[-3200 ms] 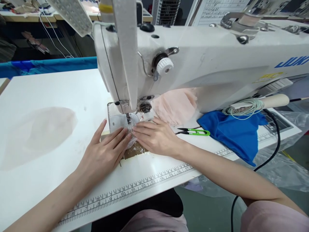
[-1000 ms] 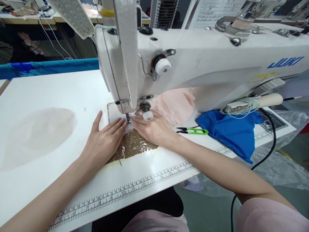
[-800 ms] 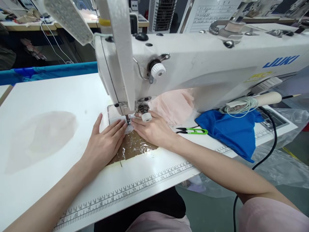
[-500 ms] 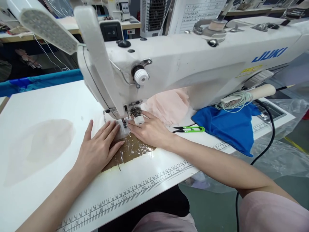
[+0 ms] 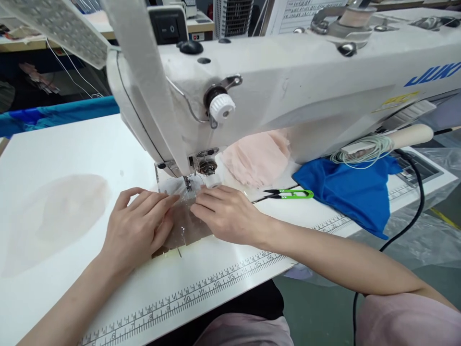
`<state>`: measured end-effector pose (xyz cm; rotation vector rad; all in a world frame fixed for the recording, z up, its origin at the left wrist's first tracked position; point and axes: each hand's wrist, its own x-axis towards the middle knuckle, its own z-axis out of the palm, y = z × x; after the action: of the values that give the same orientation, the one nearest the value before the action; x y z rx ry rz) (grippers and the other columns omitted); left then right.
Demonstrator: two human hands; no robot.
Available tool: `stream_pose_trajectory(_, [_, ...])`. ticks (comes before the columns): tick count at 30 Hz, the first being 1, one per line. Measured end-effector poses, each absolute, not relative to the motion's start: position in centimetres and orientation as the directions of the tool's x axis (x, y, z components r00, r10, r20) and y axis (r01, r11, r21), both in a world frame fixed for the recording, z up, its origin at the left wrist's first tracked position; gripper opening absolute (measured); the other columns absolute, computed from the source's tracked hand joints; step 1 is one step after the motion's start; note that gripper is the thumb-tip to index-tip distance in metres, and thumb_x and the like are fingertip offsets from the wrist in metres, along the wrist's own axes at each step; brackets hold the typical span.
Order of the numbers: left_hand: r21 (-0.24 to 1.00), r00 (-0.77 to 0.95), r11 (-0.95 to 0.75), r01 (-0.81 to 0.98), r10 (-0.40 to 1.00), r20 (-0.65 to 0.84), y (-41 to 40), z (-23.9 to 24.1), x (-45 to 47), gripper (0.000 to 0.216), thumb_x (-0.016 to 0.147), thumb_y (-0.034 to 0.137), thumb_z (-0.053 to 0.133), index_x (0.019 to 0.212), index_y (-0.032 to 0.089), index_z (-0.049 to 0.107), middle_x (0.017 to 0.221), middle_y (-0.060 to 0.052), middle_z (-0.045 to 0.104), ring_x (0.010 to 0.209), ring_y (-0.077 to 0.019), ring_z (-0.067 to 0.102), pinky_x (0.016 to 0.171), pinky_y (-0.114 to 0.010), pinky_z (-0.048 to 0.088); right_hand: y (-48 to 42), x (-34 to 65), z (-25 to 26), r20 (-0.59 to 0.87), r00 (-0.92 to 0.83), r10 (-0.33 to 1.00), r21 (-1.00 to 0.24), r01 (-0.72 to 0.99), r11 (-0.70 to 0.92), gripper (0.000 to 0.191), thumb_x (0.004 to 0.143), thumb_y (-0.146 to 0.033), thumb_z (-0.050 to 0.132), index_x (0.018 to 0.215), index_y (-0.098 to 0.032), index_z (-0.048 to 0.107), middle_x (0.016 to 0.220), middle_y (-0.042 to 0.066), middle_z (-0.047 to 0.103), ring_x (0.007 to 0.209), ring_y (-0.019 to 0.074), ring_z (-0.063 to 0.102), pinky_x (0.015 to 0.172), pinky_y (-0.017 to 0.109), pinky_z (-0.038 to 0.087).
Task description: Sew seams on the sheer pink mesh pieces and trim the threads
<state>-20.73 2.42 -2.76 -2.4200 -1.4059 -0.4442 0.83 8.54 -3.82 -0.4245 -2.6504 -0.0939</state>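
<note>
My left hand (image 5: 139, 228) is closed, with thumb and fingers pinching a thin, sheer piece of fabric (image 5: 183, 211) just left of the needle. The fingers of my right hand (image 5: 232, 214) are curled closed on the right part of the same fabric. Its near portion is lifted a little off the brown taped patch of the table and its far edge lies by the presser foot (image 5: 188, 183) of the sewing machine (image 5: 281, 91). My fingers hide parts of its edges.
Behind my right hand lies a pile of pale pink fabric (image 5: 255, 161). Green thread snips (image 5: 295, 194) and a blue cloth (image 5: 349, 192) are to the right. A sheer oval piece (image 5: 68, 206) rests at the left. A printed ruler (image 5: 187, 300) runs along the table's front edge.
Both hands have gone from lying flat by the needle to curled grips, drawn slightly toward me. The sheer fabric now extends over the brown patch. The view has moved closer.
</note>
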Motion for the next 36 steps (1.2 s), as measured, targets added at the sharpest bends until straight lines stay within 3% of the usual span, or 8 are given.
stream_pose_trajectory(5, [-0.051, 0.518, -0.533, 0.845, 0.790, 0.329, 3.1, -3.0, -21.1, 0.037, 0.095, 0.012, 0.040, 0.127, 0.019, 0.056, 0.128, -0.008, 0.066, 0.118, -0.0241, 0.061, 0.108, -0.049, 0.037, 8.0, 1.1, -3.7, 0.316, -0.879, 0.357, -0.100, 0.343, 0.934, 0.035, 0.092, -0.001, 0.035, 0.114, -0.007, 0.062, 0.122, 0.015, 0.064, 0.108, 0.0231, 0.059, 0.081, 0.034, 0.056])
stream_pose_trajectory(10, [0.008, 0.527, -0.557, 0.830, 0.790, 0.314, 3.4, -3.6, -20.8, 0.045, 0.093, 0.006, 0.031, 0.129, 0.018, 0.056, 0.119, -0.010, 0.067, 0.111, -0.0207, 0.064, 0.110, -0.049, 0.040, 9.0, 1.3, -3.8, 0.266, -0.848, 0.458, -0.115, 0.444, 0.889, 0.032, 0.087, 0.002, 0.037, 0.103, -0.009, 0.063, 0.114, 0.014, 0.066, 0.097, 0.0218, 0.059, 0.075, 0.033, 0.054])
stream_pose_trajectory(14, [-0.020, 0.520, -0.546, 0.837, 0.785, 0.337, 3.1, -4.0, -19.9, 0.039, 0.095, 0.013, 0.036, 0.126, 0.017, 0.061, 0.111, -0.012, 0.068, 0.105, -0.0228, 0.065, 0.107, -0.051, 0.045, 10.1, 1.3, -3.9, 0.302, -0.821, 0.485, -0.103, 0.478, 0.872, 0.027, 0.089, -0.005, 0.040, 0.102, -0.008, 0.063, 0.117, 0.015, 0.066, 0.099, 0.0235, 0.058, 0.077, 0.035, 0.051])
stream_pose_trajectory(18, [-0.075, 0.520, -0.526, 0.847, 0.795, 0.312, 2.5, -4.3, -19.4, 0.039, 0.096, 0.016, 0.037, 0.128, 0.014, 0.060, 0.129, -0.017, 0.063, 0.121, -0.0286, 0.060, 0.108, -0.056, 0.042, 10.5, 1.2, -4.3, 0.339, -0.801, 0.494, -0.113, 0.486, 0.866, 0.030, 0.099, -0.021, 0.040, 0.112, -0.008, 0.064, 0.108, 0.013, 0.070, 0.103, 0.0249, 0.058, 0.081, 0.036, 0.050])
stream_pose_trajectory(21, [-0.082, 0.537, -0.538, 0.839, 0.794, 0.283, 2.1, -4.3, -19.5, 0.042, 0.096, 0.018, 0.038, 0.136, 0.012, 0.053, 0.137, -0.018, 0.058, 0.130, -0.0306, 0.052, 0.113, -0.058, 0.035, 10.6, 1.1, -4.5, 0.342, -0.812, 0.473, -0.061, 0.483, 0.873, 0.034, 0.102, -0.027, 0.039, 0.113, -0.010, 0.066, 0.117, 0.015, 0.069, 0.108, 0.0265, 0.057, 0.087, 0.040, 0.048])
stream_pose_trajectory(29, [-0.110, 0.570, -0.563, 0.819, 0.776, 0.272, 2.4, -3.8, -20.0, 0.042, 0.097, 0.017, 0.038, 0.135, 0.012, 0.053, 0.134, -0.019, 0.060, 0.126, -0.0316, 0.056, 0.114, -0.061, 0.031, 10.6, 1.0, -4.6, 0.349, -0.820, 0.455, -0.002, 0.484, 0.875, 0.033, 0.100, -0.027, 0.044, 0.113, -0.008, 0.068, 0.125, 0.014, 0.066, 0.112, 0.0269, 0.058, 0.093, 0.042, 0.045])
stream_pose_trajectory(36, [-0.044, 0.548, -0.560, 0.827, 0.786, 0.284, 2.4, -4.1, -20.1, 0.043, 0.096, 0.018, 0.041, 0.138, 0.015, 0.052, 0.134, -0.018, 0.060, 0.128, -0.0318, 0.054, 0.119, -0.060, 0.024, 10.6, 1.3, -4.4, 0.344, -0.820, 0.457, -0.011, 0.483, 0.876, 0.034, 0.101, -0.026, 0.042, 0.117, -0.009, 0.066, 0.128, 0.013, 0.065, 0.112, 0.0259, 0.059, 0.093, 0.041, 0.045])
